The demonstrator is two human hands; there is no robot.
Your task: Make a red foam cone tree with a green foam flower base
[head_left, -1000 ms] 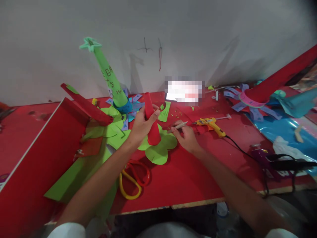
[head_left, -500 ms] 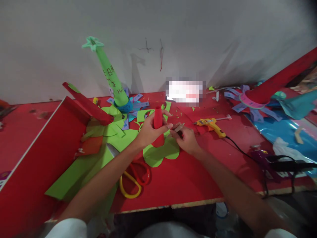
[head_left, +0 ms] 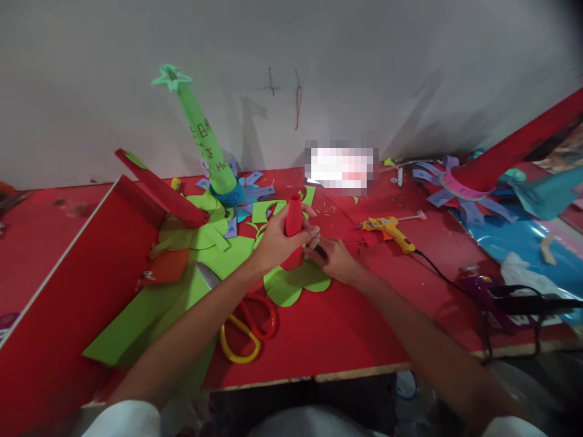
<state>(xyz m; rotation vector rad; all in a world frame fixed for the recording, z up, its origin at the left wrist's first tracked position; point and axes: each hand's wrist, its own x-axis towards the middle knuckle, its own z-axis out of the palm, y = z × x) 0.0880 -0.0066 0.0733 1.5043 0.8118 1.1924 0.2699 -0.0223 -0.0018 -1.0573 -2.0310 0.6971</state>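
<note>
A narrow red paper cone (head_left: pixel 294 217) stands upright, with my left hand (head_left: pixel 275 241) wrapped around its middle. Its lower end rests on or just above a light green petal-shaped cutout (head_left: pixel 288 287); the exact contact is hidden. My right hand (head_left: pixel 337 262) is closed close beside the cone, its fingertips near my left thumb. A small pale piece (head_left: pixel 314 241) shows at the right fingertips, too small to name. Scissors (head_left: pixel 240 341) with one yellow and one red handle lie under my left forearm.
A yellow glue gun (head_left: pixel 388 230) lies to the right, its black cord trailing. Behind stands a green lettered tube (head_left: pixel 207 139) with a star top. Green sheets (head_left: pixel 136 325) and a red panel (head_left: pixel 77 291) fill the left. A red tube (head_left: pixel 514 149) leans at the right.
My right hand has moved slightly left, closer to the cone. The flat greyish piece that stuck out from its fingers is now mostly hidden. My left hand and the cone have shifted slightly right.
</note>
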